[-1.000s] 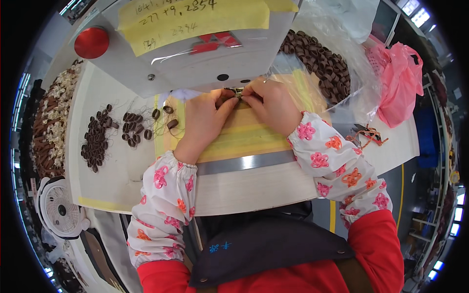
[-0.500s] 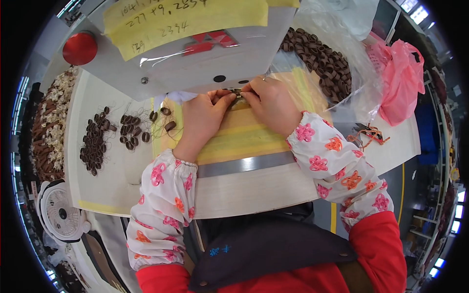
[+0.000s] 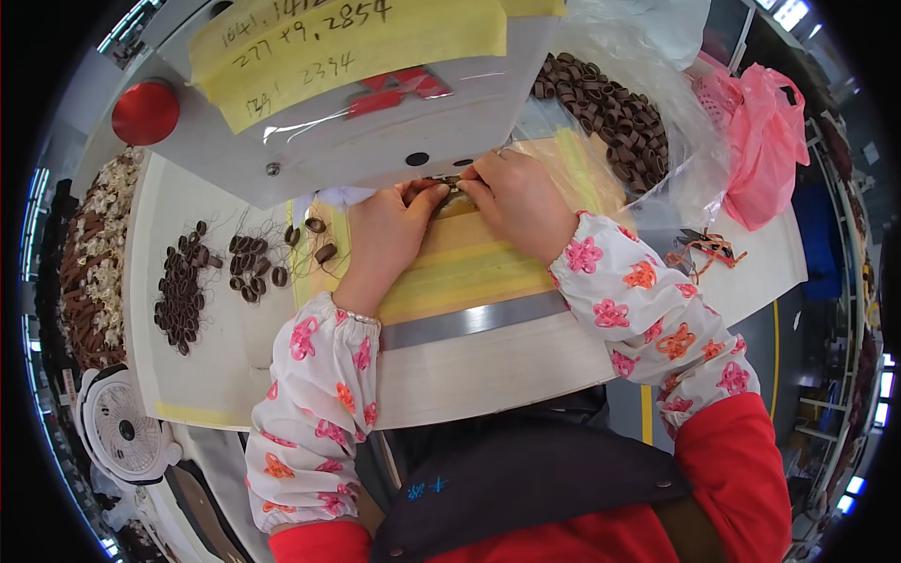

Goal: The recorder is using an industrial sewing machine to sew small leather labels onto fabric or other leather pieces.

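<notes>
Counter (image 3: 507, 372) edge sits low in frame, then a metal strip (image 3: 479, 323) running left-right, then yellow tape (image 3: 450, 267). Past that, upper centre: left hand (image 3: 385, 235) comes in from the left, right hand (image 3: 521, 202) from the right. Small dark piece (image 3: 451, 185) sits between the two sets of fingertips, just ahead of them, under the machine housing (image 3: 328, 141). Both grips look pinched, thumb to index, on opposite ends of it; fingers cover most of it. Long axis seems to run left-right, hand to hand; neither hand clearly nearer. Loose brown loops (image 3: 180, 296) at left of frame, well apart from the left grip; farther off, upper right, a loop heap (image 3: 615, 122) on clear plastic (image 3: 690, 141).
</notes>
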Tool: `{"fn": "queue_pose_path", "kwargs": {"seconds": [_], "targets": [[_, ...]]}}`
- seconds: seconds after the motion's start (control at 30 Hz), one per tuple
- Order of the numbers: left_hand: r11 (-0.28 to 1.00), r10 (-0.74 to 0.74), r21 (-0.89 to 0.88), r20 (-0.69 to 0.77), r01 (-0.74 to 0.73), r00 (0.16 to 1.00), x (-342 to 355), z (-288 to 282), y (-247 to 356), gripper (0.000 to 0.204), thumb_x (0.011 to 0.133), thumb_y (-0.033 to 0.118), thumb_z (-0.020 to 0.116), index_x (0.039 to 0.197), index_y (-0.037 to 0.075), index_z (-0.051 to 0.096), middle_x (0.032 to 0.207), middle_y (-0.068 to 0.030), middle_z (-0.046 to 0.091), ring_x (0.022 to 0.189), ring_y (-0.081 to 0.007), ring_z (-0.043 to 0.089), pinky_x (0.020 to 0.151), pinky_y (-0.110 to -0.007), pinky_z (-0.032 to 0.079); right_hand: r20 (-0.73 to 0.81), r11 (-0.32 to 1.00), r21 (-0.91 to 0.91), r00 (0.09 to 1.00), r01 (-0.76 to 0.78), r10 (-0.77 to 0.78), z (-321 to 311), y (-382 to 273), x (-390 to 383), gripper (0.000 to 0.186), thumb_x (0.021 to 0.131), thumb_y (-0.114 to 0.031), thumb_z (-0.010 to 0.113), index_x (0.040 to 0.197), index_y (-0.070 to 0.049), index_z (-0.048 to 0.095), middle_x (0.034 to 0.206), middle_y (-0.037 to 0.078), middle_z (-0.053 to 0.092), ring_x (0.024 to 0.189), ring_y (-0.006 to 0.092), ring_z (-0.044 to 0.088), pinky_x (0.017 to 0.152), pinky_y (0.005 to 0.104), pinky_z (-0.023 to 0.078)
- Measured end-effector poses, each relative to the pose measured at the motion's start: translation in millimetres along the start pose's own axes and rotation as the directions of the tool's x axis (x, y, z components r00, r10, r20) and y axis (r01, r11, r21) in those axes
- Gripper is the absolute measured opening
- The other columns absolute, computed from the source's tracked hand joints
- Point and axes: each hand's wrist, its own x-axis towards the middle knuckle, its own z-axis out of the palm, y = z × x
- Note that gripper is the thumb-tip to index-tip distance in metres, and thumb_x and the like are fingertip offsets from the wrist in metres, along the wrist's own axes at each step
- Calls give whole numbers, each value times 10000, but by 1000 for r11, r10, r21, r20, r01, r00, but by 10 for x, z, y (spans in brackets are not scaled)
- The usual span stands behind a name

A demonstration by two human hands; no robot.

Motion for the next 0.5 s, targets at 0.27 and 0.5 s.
{"fn": "queue_pose_path", "kwargs": {"seconds": [0.27, 0.5], "targets": [[1000, 17, -7, -16, -17, 1000, -3, 2, -18, 252, 770, 248, 646, 822, 1, 650, 573, -13, 579, 512, -40, 473, 485, -215, 378, 39, 999, -22, 998, -42, 43, -10, 18, 22, 111, 764, -83, 568, 789, 9, 511, 741, 184, 568, 710, 352, 561, 615, 418, 448], [999, 39, 4, -19, -38, 999, 5, 18, -42, 237, 773, 241, 647, 821, 9, 646, 595, -3, 589, 521, -35, 476, 490, -206, 382, 79, 995, -67, 994, -71, 76, -21, 27, 40, 125, 756, -86, 574, 792, 22, 523, 753, 184, 573, 727, 350, 568, 625, 413, 460]]}}
